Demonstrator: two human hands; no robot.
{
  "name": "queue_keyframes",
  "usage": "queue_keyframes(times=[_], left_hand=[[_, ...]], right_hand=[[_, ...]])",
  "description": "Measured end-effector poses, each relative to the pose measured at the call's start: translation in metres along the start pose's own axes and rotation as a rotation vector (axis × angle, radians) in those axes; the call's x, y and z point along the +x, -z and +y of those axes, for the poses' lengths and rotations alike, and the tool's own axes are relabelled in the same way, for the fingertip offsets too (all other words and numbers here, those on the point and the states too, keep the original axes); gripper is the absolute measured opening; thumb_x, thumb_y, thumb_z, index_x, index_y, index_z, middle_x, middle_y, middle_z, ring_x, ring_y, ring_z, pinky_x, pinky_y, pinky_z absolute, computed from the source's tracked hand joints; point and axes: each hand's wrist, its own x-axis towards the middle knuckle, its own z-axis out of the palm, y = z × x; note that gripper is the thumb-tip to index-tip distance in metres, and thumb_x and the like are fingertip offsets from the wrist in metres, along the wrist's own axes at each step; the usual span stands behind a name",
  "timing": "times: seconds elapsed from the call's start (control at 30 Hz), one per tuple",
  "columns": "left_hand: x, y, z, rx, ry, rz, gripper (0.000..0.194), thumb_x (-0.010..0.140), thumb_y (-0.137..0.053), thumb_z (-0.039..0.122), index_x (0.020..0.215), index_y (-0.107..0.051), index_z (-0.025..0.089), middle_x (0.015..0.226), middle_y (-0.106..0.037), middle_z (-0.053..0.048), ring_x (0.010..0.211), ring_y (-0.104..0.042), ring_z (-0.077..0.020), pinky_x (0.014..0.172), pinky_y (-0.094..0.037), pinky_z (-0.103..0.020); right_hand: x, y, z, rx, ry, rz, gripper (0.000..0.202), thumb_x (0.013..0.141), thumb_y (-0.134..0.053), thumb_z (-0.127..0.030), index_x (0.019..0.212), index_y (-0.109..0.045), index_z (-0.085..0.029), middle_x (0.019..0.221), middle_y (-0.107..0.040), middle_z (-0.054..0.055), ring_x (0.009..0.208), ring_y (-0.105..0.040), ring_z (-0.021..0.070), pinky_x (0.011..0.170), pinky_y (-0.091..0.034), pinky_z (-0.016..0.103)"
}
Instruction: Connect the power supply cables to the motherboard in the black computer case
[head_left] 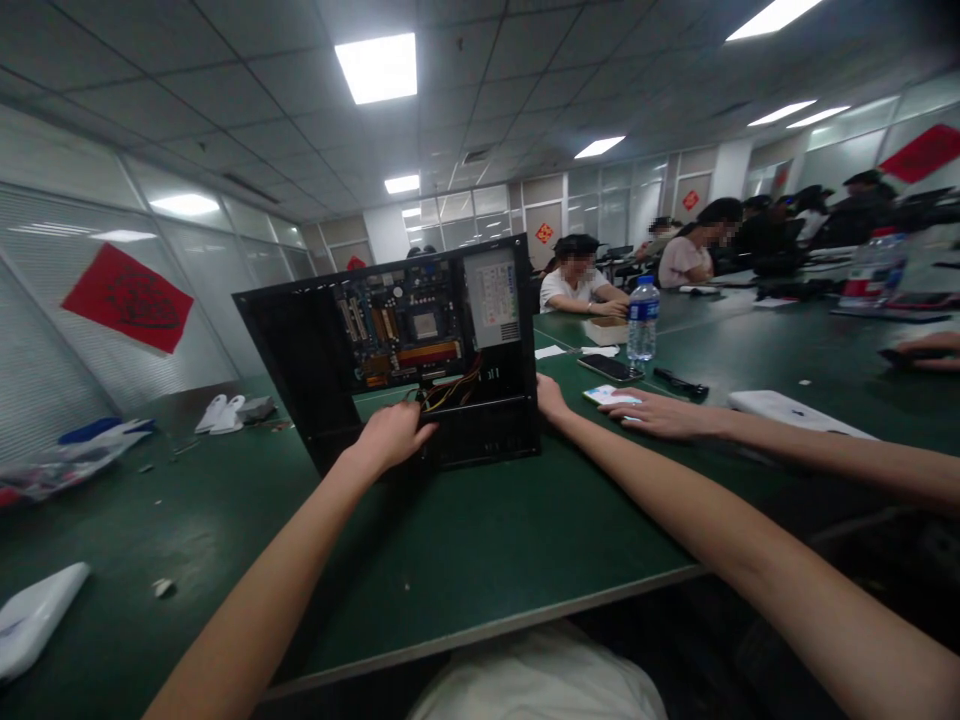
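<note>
An opened black computer case (480, 430) stands tilted on the green table (450, 550), its inside facing me. Within it show a motherboard (401, 325), a silver power supply (491, 300) and loose coloured cables (457, 388). My left hand (390, 435) reaches into the lower middle of the case, fingers curled at the cables below the board; what lies between them is hidden. At the right side of the case, my right hand (551, 397) grips the edge, its fingertips partly out of sight behind the panel.
Right of my arm, a co-worker's hand (660, 412) rests on a lit phone (611, 396). A dark phone (611, 367), a water bottle (643, 320) and an open box (606, 330) are beyond. White objects (221, 413) lie left, with a white case (41, 615) nearer.
</note>
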Motion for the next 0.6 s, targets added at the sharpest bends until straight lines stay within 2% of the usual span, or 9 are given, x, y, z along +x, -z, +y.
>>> queue_keyframes(times=[0.07, 0.1, 0.23, 0.3, 0.37, 0.43, 0.5, 0.57, 0.6], left_hand=[[0.002, 0.001, -0.005, -0.008, -0.031, -0.037, 0.044, 0.099, -0.043, 0.050, 0.107, -0.063, 0.011, 0.107, -0.071, -0.020, 0.096, -0.071, -0.0349, 0.078, -0.054, -0.040], [0.003, 0.002, -0.008, -0.016, -0.047, -0.049, 0.045, 0.099, -0.043, 0.051, 0.107, -0.063, 0.012, 0.108, -0.071, -0.019, 0.096, -0.071, -0.0345, 0.078, -0.053, -0.040], [0.006, 0.004, -0.017, -0.060, -0.096, -0.064, 0.047, 0.098, -0.042, 0.052, 0.107, -0.065, 0.012, 0.110, -0.071, -0.020, 0.096, -0.070, -0.0332, 0.079, -0.053, -0.038], [0.008, 0.007, -0.021, -0.107, -0.116, -0.099, 0.049, 0.098, -0.042, 0.052, 0.110, -0.065, 0.011, 0.112, -0.071, -0.020, 0.097, -0.070, -0.0318, 0.081, -0.053, -0.037], [0.012, 0.014, -0.026, -0.161, -0.137, -0.194, 0.054, 0.096, -0.043, 0.054, 0.117, -0.065, 0.010, 0.118, -0.070, -0.020, 0.101, -0.069, -0.0310, 0.085, -0.053, -0.036], [0.017, 0.024, -0.031, -0.191, -0.146, -0.331, 0.062, 0.094, -0.045, 0.060, 0.127, -0.063, 0.010, 0.127, -0.067, -0.021, 0.110, -0.067, -0.0318, 0.091, -0.052, -0.036], [0.022, 0.038, -0.037, -0.195, -0.141, -0.416, 0.071, 0.091, -0.047, 0.065, 0.136, -0.060, 0.011, 0.137, -0.062, -0.020, 0.120, -0.063, -0.0335, 0.099, -0.050, -0.039], [0.024, 0.053, -0.044, -0.222, -0.139, -0.398, 0.076, 0.091, -0.046, 0.066, 0.143, -0.054, 0.012, 0.146, -0.056, -0.019, 0.128, -0.058, -0.0332, 0.107, -0.045, -0.040], [0.023, 0.061, -0.048, -0.252, -0.146, -0.362, 0.078, 0.091, -0.045, 0.067, 0.147, -0.051, 0.013, 0.150, -0.053, -0.017, 0.132, -0.056, -0.0317, 0.110, -0.043, -0.039]], right_hand=[[0.025, -0.001, -0.001, -0.080, -0.014, -0.075, 0.022, 0.090, -0.060, -0.024, 0.082, -0.075, -0.011, 0.097, -0.076, 0.013, 0.094, -0.068, 0.0210, 0.089, -0.049, 0.031], [0.039, 0.008, 0.002, -0.124, -0.023, -0.088, 0.018, 0.088, -0.062, -0.023, 0.084, -0.075, -0.012, 0.095, -0.076, 0.012, 0.091, -0.068, 0.0222, 0.088, -0.050, 0.031], [0.081, 0.086, 0.028, -0.317, -0.041, 0.075, 0.031, 0.094, -0.048, -0.023, 0.107, -0.072, -0.007, 0.118, -0.069, 0.024, 0.111, -0.063, 0.0335, 0.100, -0.044, 0.046], [0.090, 0.126, 0.037, -0.415, -0.016, 0.120, 0.032, 0.092, -0.055, -0.031, 0.102, -0.072, -0.006, 0.112, -0.069, 0.028, 0.109, -0.062, 0.0377, 0.097, -0.044, 0.049], [0.091, 0.149, 0.036, -0.455, 0.056, 0.165, 0.033, 0.093, -0.054, -0.035, 0.101, -0.070, -0.008, 0.115, -0.068, 0.027, 0.113, -0.060, 0.0365, 0.098, -0.043, 0.047], [0.086, 0.154, 0.026, -0.491, 0.244, 0.239, 0.033, 0.095, -0.047, -0.035, 0.104, -0.068, -0.011, 0.120, -0.066, 0.023, 0.117, -0.057, 0.0336, 0.103, -0.040, 0.045], [0.079, 0.145, 0.016, -0.544, 0.474, 0.244, 0.032, 0.097, -0.043, -0.033, 0.103, -0.067, -0.013, 0.117, -0.067, 0.020, 0.114, -0.058, 0.0315, 0.103, -0.041, 0.043], [0.070, 0.129, 0.012, -0.617, 0.573, 0.094, 0.034, 0.098, -0.043, -0.038, 0.100, -0.067, -0.013, 0.108, -0.070, 0.018, 0.104, -0.063, 0.0302, 0.096, -0.046, 0.041], [0.066, 0.122, 0.014, -0.661, 0.543, -0.018, 0.037, 0.098, -0.045, -0.042, 0.103, -0.067, -0.013, 0.108, -0.070, 0.018, 0.103, -0.065, 0.0300, 0.094, -0.048, 0.039]])
